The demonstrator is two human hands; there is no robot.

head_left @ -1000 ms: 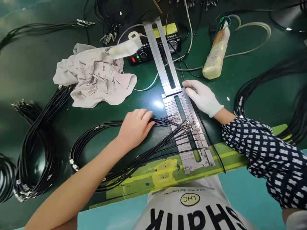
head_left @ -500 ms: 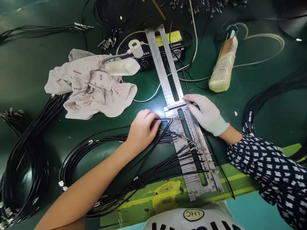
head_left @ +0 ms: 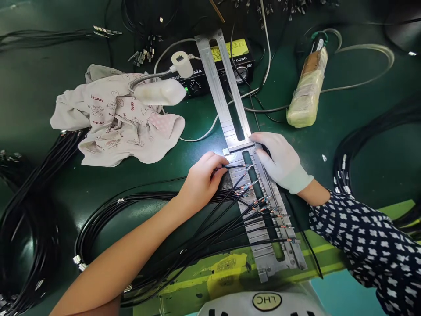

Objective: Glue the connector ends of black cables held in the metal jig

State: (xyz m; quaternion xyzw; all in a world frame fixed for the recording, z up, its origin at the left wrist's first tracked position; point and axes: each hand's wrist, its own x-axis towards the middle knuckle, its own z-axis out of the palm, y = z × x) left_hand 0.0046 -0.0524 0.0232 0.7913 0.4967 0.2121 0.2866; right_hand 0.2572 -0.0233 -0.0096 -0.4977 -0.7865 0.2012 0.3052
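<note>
Several thin, metal-tipped black cables point(head_left: 272, 241), probably light, springy and best held behind their delicate ends point(head_left: 292, 241), lie across the slotted silver metal plate point(head_left: 263, 260), the bare left hand point(head_left: 204, 177) pinching at least one and the white-gloved right hand point(head_left: 280, 162) touching the plate's edge, grip unclear.

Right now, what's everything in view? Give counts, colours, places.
Cloth: one, pale printed, left
Gooseneck lamp: one, white, over cloth
Control box: one, black, behind jig
Wrapped object: one, yellowish and brown, upper right
Cords: several, pale, around control box
Jig: one, silver, two slotted sections, centre
Cables: many, black, across jig and table
Table: one, green, underneath
Shirt: one, white, bottom
Sleeve: one, navy-white, right arm
Left hand: one, bare, holding cable
Right hand: one, white-gloved, at jig
</note>
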